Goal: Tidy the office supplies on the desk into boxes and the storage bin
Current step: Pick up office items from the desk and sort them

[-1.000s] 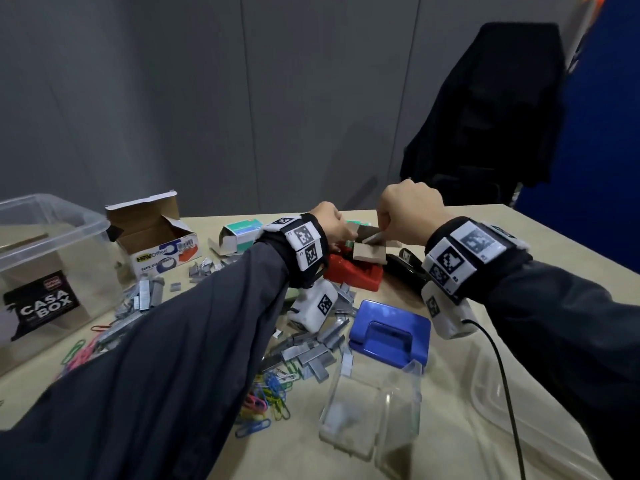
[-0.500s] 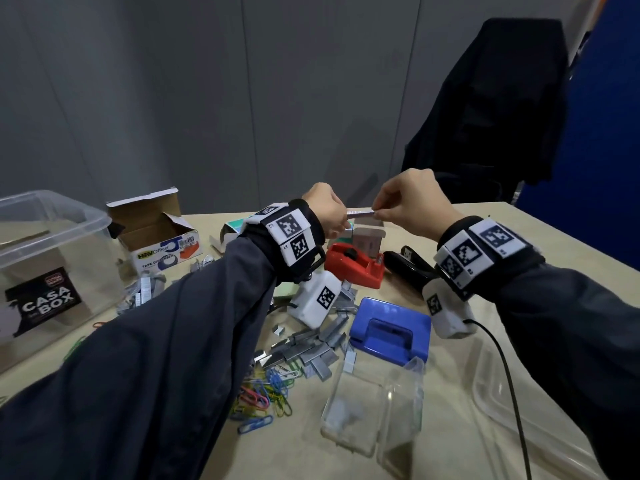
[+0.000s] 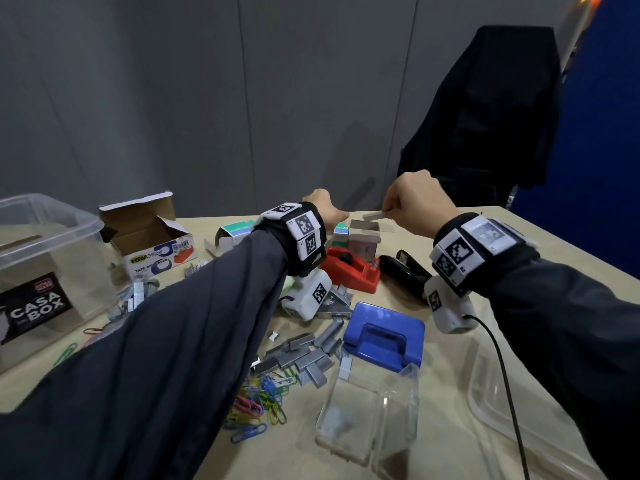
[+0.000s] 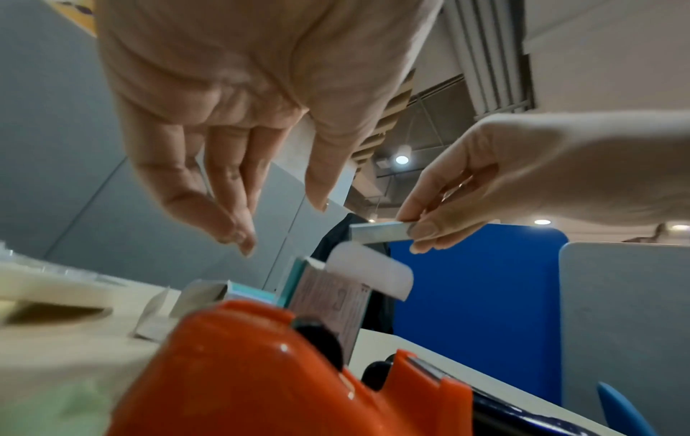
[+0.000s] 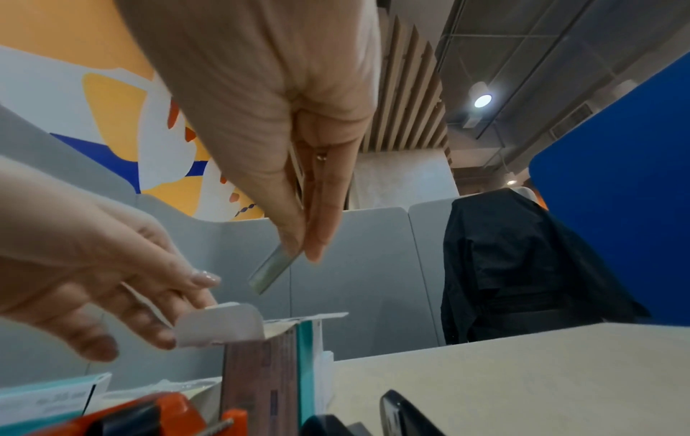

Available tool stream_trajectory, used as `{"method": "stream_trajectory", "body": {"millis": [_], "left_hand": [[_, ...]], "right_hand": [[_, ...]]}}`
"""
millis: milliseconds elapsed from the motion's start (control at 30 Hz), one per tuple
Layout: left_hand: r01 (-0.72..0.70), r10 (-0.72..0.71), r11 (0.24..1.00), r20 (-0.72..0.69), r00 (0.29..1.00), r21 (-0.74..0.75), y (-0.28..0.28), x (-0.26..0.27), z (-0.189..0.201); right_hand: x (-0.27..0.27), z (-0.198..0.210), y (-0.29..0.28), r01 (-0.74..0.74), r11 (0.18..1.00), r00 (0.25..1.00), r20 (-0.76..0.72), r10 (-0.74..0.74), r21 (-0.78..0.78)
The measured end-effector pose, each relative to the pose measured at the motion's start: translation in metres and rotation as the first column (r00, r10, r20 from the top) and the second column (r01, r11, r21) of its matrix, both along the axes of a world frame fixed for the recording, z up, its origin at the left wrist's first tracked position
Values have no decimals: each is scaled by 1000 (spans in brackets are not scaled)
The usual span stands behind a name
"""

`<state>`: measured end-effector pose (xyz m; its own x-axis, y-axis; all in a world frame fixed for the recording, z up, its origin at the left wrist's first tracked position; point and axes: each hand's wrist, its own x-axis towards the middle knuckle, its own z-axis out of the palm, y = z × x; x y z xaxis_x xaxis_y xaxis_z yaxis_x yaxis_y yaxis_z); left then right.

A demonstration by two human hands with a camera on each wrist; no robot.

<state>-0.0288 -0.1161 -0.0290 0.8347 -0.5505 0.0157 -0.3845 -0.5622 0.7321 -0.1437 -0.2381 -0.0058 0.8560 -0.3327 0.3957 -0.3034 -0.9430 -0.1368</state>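
- The right hand (image 3: 414, 202) is raised above the bench (image 3: 450, 358), thumb and fingertips pinching one end of a strip of staples (image 4: 379, 233) (a flat silver bar); the free end points toward the left hand.
- The left hand (image 4: 239, 118) hangs with its fingers loosely extended and slightly apart, gripping nothing. In the right wrist view its fingertips (image 5: 164, 339) look to be at the open flap of a small staple box (image 5: 261, 383), though I cannot tell if they touch it.
- That box stands upright just below both hands, a teal-edged box directly behind it; the strip hovers just above its open top, clear of it.
- Nearer the person than the staple box sits a red tape dispenser (image 3: 349, 271), with a black stapler (image 3: 405, 271) beside it under the right wrist.
- Below the left forearm lie loose staple strips (image 3: 304, 355) and coloured paper clips (image 3: 259, 403), spread on the bench.
- A blue hole punch (image 3: 384, 336) rests between the two forearms, a clear plastic case (image 3: 367, 420) nearer the person.
- Far out beyond the left elbow stands the clear storage bin (image 3: 45, 271) (label reads CASA BOX), next to an open tape dispenser carton (image 3: 152, 240).
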Motion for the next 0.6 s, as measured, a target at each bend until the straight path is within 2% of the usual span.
{"method": "stream_trajectory", "body": {"millis": [100, 167, 333, 467, 600], "left_hand": [[2, -19, 995, -173, 985, -96, -7, -2, -4], [-9, -18, 993, -223, 975, -120, -9, -4, -4], [-5, -39, 986, -266, 963, -165, -20, 1, -16], [-29, -82, 950, -337, 938, -312, -20, -7, -20], [-39, -92, 903, -283, 955, -427, -17, -6, -31]], "right_hand": [[1, -1, 6, 6, 998, 998, -63, -10, -56], [2, -1, 9, 14, 996, 997, -76, -21, -91], [1, -4, 8, 15, 983, 996, -79, -30, -183], [-11, -6, 14, 7, 964, 995, -95, -33, -265], [-22, -7, 19, 36, 953, 993, -94, -67, -301]]}}
